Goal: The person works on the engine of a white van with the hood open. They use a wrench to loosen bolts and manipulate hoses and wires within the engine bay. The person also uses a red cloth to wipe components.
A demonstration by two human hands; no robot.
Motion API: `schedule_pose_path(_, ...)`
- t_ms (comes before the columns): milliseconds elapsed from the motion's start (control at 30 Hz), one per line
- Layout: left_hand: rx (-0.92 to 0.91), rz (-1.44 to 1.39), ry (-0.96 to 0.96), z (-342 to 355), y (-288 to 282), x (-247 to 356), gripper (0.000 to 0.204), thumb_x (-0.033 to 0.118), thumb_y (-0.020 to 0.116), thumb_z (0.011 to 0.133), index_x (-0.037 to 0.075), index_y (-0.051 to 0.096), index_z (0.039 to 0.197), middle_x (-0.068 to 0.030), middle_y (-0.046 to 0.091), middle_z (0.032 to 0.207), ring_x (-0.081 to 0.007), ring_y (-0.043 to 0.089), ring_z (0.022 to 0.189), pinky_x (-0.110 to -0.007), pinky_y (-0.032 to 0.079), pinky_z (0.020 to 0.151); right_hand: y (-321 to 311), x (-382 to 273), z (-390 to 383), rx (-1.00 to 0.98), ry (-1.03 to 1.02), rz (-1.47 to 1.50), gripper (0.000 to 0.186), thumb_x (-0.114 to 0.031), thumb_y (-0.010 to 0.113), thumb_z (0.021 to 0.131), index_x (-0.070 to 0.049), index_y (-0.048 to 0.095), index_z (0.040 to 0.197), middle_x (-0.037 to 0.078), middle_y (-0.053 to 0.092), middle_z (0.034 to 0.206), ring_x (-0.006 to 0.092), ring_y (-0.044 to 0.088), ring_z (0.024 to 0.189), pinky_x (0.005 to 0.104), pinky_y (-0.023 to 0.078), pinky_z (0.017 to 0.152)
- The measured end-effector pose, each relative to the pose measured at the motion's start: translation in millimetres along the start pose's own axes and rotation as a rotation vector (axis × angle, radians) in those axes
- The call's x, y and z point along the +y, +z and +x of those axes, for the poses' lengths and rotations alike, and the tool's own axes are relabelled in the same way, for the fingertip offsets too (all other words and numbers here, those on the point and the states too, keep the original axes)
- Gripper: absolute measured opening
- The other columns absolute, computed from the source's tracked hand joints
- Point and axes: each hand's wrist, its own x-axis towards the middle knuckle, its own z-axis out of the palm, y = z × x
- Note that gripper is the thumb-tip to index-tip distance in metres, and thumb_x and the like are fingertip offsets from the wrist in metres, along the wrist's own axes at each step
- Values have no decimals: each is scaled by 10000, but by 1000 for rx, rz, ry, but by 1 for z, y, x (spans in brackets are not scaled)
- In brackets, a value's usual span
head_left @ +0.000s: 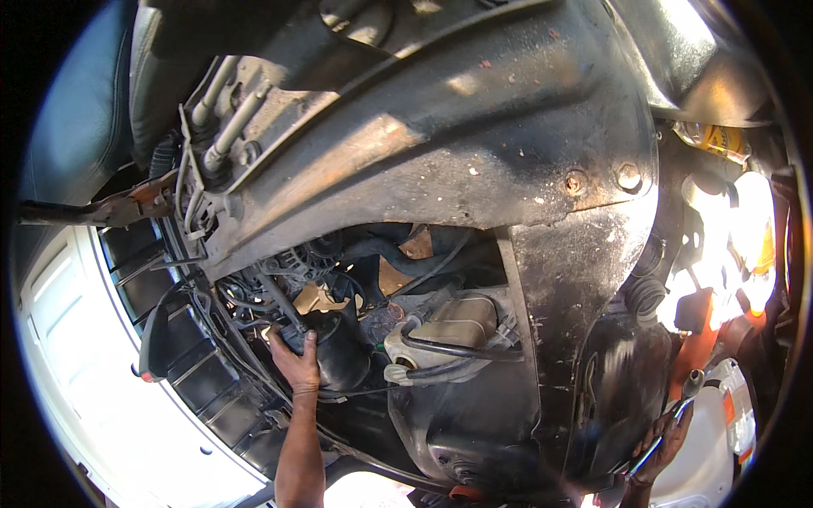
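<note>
My left hand reaches into the engine bay and grips the left side of a black round canister. Its thumb points up along the canister, while part of the fingers is hidden behind it. A dark rod or hose comes down to the canister's top. At the lower right my right hand is closed around a shiny metal wrench. The wrench has a rounded, socket-like end pointing up and away, apart from the engine parts.
A dirty beige plastic reservoir with black hoses lies right of the canister. A wide, worn black metal panel arches above the opening. White bodywork is at left. A yellow-labelled container and sunlit items are at right.
</note>
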Motion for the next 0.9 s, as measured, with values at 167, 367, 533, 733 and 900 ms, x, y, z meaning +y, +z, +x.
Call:
schedule_pose_path(167,24,-26,58,13,-1,1,766,425,783,801,-82,459,1275,-293,565,1164,-450,535,1108,-459,395,1001,-6,3,3,-60,-30,76,657,-178,528,1032,-57,146,1554,20,440,724,58,455,447,202,461,332)
schedule_pose_path(367,19,32,-1,9,-1,1,785,403,804,793,-78,449,1302,-297,569,1193,-458,538,1134,-472,404,1006,-7,2,1,-44,-11,69,677,-198,550,1021,-74,156,1558,20,469,752,70,497,468,236,479,340)
schedule_pose_path(533,-31,-30,-9,17,-8,7,785,413,814,770,-67,459,1280,-290,565,1183,-453,541,1126,-471,411,991,1,0,2,-102,-54,66,674,-236,568,1015,-76,194,1553,6,480,776,46,477,474,204,456,339)
schedule_pose_path(733,39,31,-13,6,-12,21,749,527,789,755,-34,515,1166,-256,570,1116,-436,553,1077,-484,431,946,-2,-1,2,-68,-106,-56,658,-257,567,1015,-73,234,1551,-12,455,752,30,450,487,187,408,340)
schedule_pose_path(900,30,-127,80,18,-13,3,752,521,783,769,-55,502,1162,-268,556,1129,-451,540,1091,-489,428,947,3,4,3,-62,-179,-80,670,-283,585,1007,-84,251,1553,-18,473,749,29,424,488,183,378,336)
